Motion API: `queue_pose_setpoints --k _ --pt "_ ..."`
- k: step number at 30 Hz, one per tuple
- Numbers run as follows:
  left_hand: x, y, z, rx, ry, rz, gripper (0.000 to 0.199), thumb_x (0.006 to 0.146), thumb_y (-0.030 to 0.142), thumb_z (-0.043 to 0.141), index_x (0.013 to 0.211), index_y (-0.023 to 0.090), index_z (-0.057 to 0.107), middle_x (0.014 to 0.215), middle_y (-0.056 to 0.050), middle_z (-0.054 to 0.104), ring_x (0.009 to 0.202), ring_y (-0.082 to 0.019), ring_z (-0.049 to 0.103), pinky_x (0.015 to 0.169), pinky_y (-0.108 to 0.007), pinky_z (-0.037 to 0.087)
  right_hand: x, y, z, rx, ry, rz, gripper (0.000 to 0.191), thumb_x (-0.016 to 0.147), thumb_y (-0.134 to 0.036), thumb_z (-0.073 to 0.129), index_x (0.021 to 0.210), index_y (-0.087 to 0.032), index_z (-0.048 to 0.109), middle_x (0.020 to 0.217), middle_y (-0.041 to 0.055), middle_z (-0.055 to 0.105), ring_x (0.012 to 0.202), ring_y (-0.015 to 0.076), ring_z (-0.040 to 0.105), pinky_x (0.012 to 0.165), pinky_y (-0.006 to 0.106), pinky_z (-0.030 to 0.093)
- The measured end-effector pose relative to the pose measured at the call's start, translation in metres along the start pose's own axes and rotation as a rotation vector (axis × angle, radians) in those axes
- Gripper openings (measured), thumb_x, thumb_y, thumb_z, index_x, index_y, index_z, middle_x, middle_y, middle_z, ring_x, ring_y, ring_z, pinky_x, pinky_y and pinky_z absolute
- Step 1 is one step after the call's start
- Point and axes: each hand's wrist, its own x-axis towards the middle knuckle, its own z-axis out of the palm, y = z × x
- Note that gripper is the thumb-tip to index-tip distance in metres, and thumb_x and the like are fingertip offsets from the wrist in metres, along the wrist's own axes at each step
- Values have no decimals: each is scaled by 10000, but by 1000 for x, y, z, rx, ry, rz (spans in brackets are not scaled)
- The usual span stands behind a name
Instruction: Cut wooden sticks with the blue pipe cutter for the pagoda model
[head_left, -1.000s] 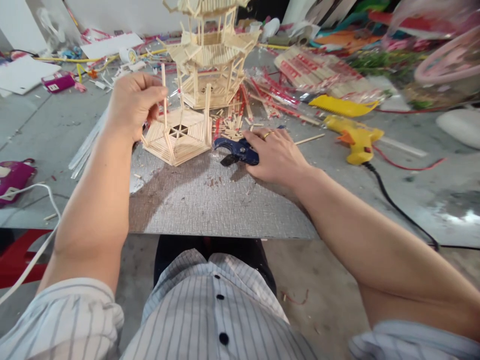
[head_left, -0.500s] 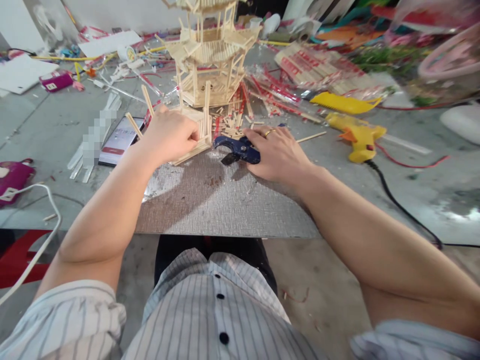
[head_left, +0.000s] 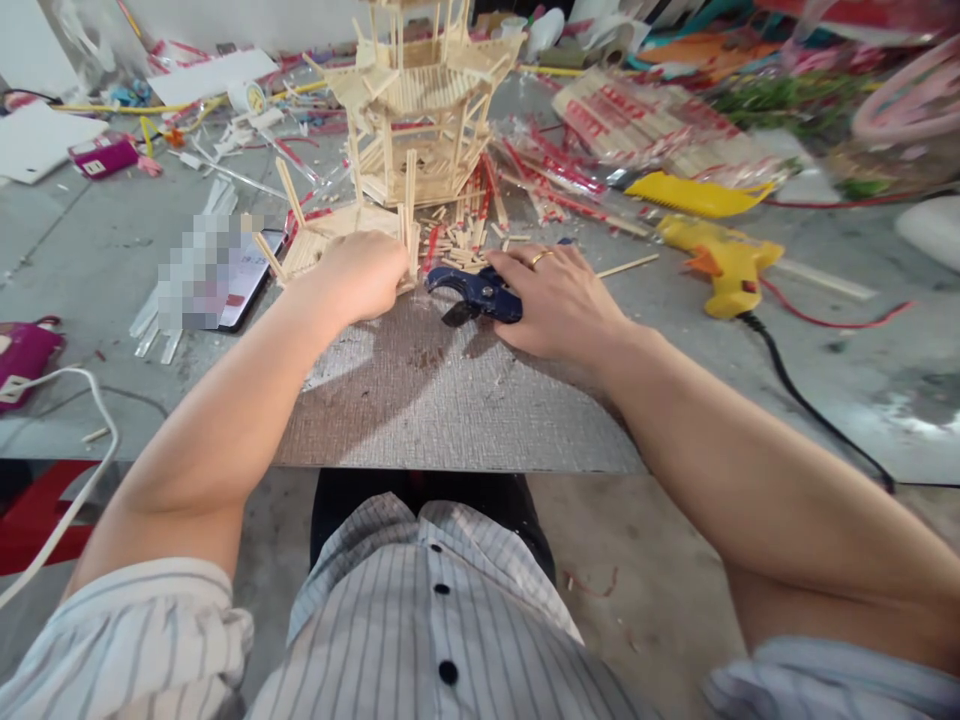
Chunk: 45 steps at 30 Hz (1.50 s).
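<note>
My left hand (head_left: pixel 367 275) is closed at the front right edge of a low wooden-stick frame (head_left: pixel 341 222) with upright sticks; what its fingertips pinch, if anything, is hidden. My right hand (head_left: pixel 559 300), wearing a ring, is closed round the handle of a dark blue cutter (head_left: pixel 476 292), whose jaws point left over the table. Just behind the low frame rises a tiered stick pavilion (head_left: pixel 420 150). Short cut sticks (head_left: pixel 461 238) lie in a heap between the pavilion and the cutter.
A yellow glue gun (head_left: pixel 724 262) with a black cord and a yellow-handled tool (head_left: pixel 697 194) lie right. Packaged sticks (head_left: pixel 615 120) are behind. A phone (head_left: pixel 251 280), clear glue sticks (head_left: pixel 161 310) and a purple object (head_left: pixel 28 362) lie left.
My left hand has moved right along the low frame, uncovering more of its left part. My right hand keeps its hold on the cutter. The view has shifted slightly.
</note>
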Motion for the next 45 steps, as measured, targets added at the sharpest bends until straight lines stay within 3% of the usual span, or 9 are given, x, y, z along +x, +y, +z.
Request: queue_pose_setpoints --k 4,9,12,17,22,31,40,45 --pt "7 2 -1 -96 77 -27 283 729 133 539 950 191 707 867 -83 676 1042 -290 595 909 -400 432 0 2 0 0 -6 0 646 757 -271 506 1388 -155 436 1306 153 557 1168 362 513 988 505 358" --pt "7 4 -11 29 -8 -12 323 755 107 478 976 142 710 930 -141 683 1055 -328 586 869 -426 424 1 1 -3 15 -45 3 670 752 -267 513 1402 -131 417 1341 184 522 1179 375 502 984 507 356" --pt "8 -1 -15 26 -14 -29 286 736 126 510 924 171 721 882 -119 687 1064 -328 578 879 -421 411 1 0 -5 18 -60 12 675 757 -262 515 1407 -111 411 1345 195 515 1178 380 501 987 504 353" --pt "16 -15 -4 -158 46 -36 233 687 172 583 868 214 725 821 -79 679 1095 -313 561 898 -387 401 1 3 0 33 -15 -4 665 767 -284 530 1407 -152 410 1333 173 534 1184 387 491 967 522 365" --pt "20 -19 10 -169 80 -56 254 699 201 562 891 224 726 822 -86 680 1091 -310 569 880 -372 415 0 3 1 43 -18 -1 650 783 -296 520 1412 -175 408 1338 166 527 1179 378 492 974 525 361" --pt "18 -21 15 -161 57 -18 255 667 145 556 839 229 725 678 -57 624 1014 -291 600 894 -366 411 0 2 -1 46 -22 4 656 768 -290 521 1403 -148 433 1328 175 540 1179 390 492 971 528 360" --pt "17 -21 12 -96 0 3 267 716 211 552 929 234 711 741 -60 657 924 -262 637 785 -309 450 0 3 0 43 -30 -1 670 756 -293 516 1405 -146 434 1339 165 533 1172 381 501 978 525 359" --pt "14 -24 12 -149 11 -8 243 711 220 565 905 223 712 757 -63 653 971 -277 627 835 -329 447 0 4 1 50 -28 -7 673 759 -312 522 1409 -165 426 1337 159 536 1173 382 499 973 533 361"
